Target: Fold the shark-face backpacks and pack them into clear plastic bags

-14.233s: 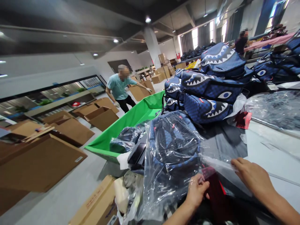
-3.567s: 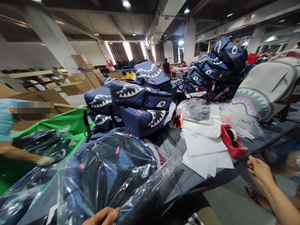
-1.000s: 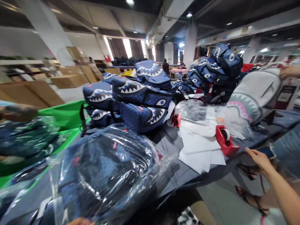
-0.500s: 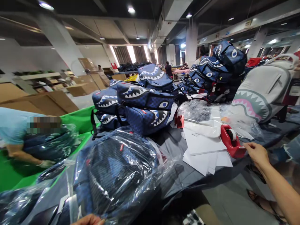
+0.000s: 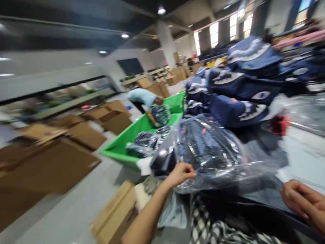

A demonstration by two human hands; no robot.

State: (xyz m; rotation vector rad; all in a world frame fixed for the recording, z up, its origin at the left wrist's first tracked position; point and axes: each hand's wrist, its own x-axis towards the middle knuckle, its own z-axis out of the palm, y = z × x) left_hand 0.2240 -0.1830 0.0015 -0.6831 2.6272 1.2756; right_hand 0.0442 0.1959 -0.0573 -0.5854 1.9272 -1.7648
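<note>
Left hand [image 5: 180, 173] pinches the plastic bag [image 5: 223, 169] holding a blue backpack [image 5: 205, 145]; right hand [image 5: 302, 200] curled shut, empty, well right of it.

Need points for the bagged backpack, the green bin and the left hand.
bagged backpack [image 5: 208, 152], head view, on the middle of its plastic-wrapped front.
green bin [image 5: 132, 134], head view, on its bare inner side wall.
left hand [image 5: 181, 173], head view, on the back of the hand at the bag's edge.
</note>
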